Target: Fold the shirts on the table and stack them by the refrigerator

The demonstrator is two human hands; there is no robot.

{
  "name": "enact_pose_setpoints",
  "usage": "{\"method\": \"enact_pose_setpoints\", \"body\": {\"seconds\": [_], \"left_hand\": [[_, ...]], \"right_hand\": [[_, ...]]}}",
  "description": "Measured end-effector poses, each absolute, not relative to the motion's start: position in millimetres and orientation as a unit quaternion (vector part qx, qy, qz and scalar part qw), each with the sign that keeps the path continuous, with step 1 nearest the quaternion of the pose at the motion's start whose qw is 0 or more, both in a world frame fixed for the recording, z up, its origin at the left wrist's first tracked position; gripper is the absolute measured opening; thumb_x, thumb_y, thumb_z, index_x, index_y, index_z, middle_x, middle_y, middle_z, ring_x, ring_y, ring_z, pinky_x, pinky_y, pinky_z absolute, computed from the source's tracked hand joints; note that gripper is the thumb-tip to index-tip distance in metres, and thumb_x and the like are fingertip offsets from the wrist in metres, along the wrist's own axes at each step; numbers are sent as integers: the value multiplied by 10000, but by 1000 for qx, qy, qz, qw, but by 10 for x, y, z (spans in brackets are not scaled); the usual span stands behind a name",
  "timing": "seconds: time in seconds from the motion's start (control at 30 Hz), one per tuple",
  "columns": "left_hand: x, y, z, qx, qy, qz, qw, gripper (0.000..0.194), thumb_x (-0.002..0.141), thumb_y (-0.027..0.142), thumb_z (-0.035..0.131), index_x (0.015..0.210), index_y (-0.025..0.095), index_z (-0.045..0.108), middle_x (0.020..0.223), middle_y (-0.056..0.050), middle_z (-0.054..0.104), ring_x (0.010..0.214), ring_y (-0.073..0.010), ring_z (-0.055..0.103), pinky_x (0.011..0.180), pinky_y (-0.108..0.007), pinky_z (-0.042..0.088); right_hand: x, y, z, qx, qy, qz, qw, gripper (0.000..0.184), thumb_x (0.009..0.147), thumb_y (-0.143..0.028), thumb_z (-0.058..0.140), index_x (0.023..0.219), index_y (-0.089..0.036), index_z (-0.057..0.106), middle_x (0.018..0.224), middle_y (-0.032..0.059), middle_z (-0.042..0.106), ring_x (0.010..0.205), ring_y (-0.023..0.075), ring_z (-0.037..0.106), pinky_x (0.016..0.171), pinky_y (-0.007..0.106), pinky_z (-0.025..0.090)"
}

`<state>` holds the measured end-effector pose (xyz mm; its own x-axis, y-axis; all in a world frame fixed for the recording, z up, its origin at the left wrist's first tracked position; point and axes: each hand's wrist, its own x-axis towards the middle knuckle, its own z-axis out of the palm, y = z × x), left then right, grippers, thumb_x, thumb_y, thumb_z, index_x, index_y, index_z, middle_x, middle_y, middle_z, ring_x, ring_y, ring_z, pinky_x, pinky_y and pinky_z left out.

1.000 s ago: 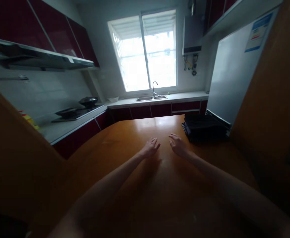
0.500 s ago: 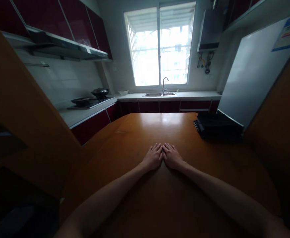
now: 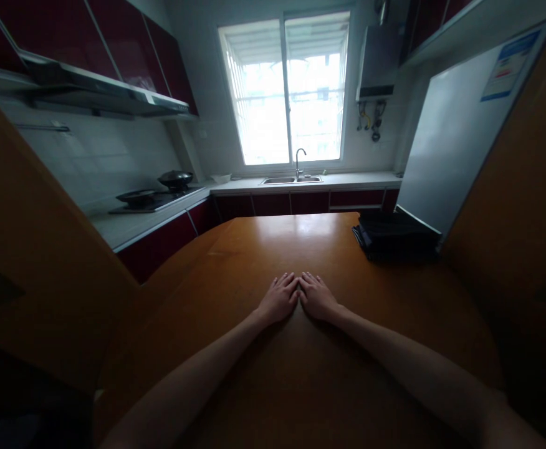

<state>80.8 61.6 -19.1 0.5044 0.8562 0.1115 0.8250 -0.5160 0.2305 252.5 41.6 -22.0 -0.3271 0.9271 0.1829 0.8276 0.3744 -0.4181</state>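
My left hand (image 3: 280, 299) lies palm down on the brown wooden table (image 3: 296, 368), fingers stretched forward. Beside it my right hand (image 3: 317, 297) rests flat in the same way, and the two touch at the fingertips and thumbs. Neither hand holds anything. Farther off on the right of the tabletop sits a stack of folded black cloth (image 3: 394, 234), apart from both hands.
Beyond the table a white counter (image 3: 348, 179) carries a sink (image 3: 280, 181) with a faucet (image 3: 299, 161) under a window. At the left, a lidded wok (image 3: 174, 179) and a pan (image 3: 135, 198) stand on the stove. A white fridge (image 3: 450, 137) is on the right.
The view has turned slightly to the right, so the room appears shifted left. Both hands stay flat on the table in the same pose.
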Motion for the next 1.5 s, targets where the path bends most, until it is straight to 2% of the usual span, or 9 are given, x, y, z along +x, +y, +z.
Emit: {"method": "enact_pose_setpoints", "body": {"seconds": [0.17,0.33,0.47,0.63,0.77,1.0,1.1,1.3,1.5], "left_hand": [[775,695,-228,881,445,141,71,510,999,348,424,1485,202,474,1575,-113,402,1488,-275,304,1212,-477,238],[776,703,-170,894,391,204,79,422,965,279,464,1355,190,596,1451,-106,551,1374,-262,468,1177,-426,328],[800,675,-120,883,390,250,80,220,947,263,489,1041,207,680,1148,-86,664,1081,-229,611,1000,-368,472],[829,693,-112,826,475,296,63,171,912,288,521,764,206,543,822,-43,590,813,-208,577,751,-318,464],[815,697,-126,824,493,265,87,274,920,319,483,666,216,472,688,-5,541,636,-169,500,608,-281,347],[802,635,-105,836,488,239,72,279,898,340,493,648,217,491,688,-19,569,628,-175,494,598,-279,296],[818,621,-78,839,488,230,68,270,898,338,493,657,217,506,714,-34,597,666,-188,522,613,-285,307],[819,657,-105,844,485,220,63,262,909,343,501,682,215,532,751,-39,626,692,-188,541,629,-288,329],[809,666,-121,836,487,238,82,267,904,354,516,680,212,542,743,-33,634,669,-177,553,618,-278,346]], "right_hand": [[2550,439,-236,-541,-803,117,220,526,958,-293,460,1447,-105,503,1553,179,424,1470,264,328,1206,442,200],[2616,476,-170,-531,-794,93,281,296,923,-237,531,1155,-162,698,1264,131,655,1219,229,552,1062,353,389],[2643,500,-158,-545,-765,90,330,156,911,-204,556,907,-187,711,977,78,677,973,194,598,893,300,458],[2701,586,-184,-538,-757,80,363,148,901,-184,559,961,-210,692,1005,65,661,965,192,592,874,297,459],[3041,853,-70,-571,-722,-11,390,324,887,-187,535,1192,-200,644,1203,113,639,1140,246,551,1003,375,411],[4297,1299,21,-715,-526,-199,415,474,930,-245,410,1381,-152,519,1501,171,452,1420,290,313,1151,564,167],[4641,1346,-72,-741,-483,-192,425,438,932,-262,405,1310,-146,592,1429,184,522,1402,310,333,1142,623,125],[4719,1363,-142,-746,-473,-181,433,341,933,-215,407,1028,-155,729,1182,158,668,1276,300,448,1135,609,161],[4533,1249,-11,-722,-500,-200,434,351,967,-223,389,1042,-141,722,1078,141,711,1101,271,559,1166,609,66]]}}
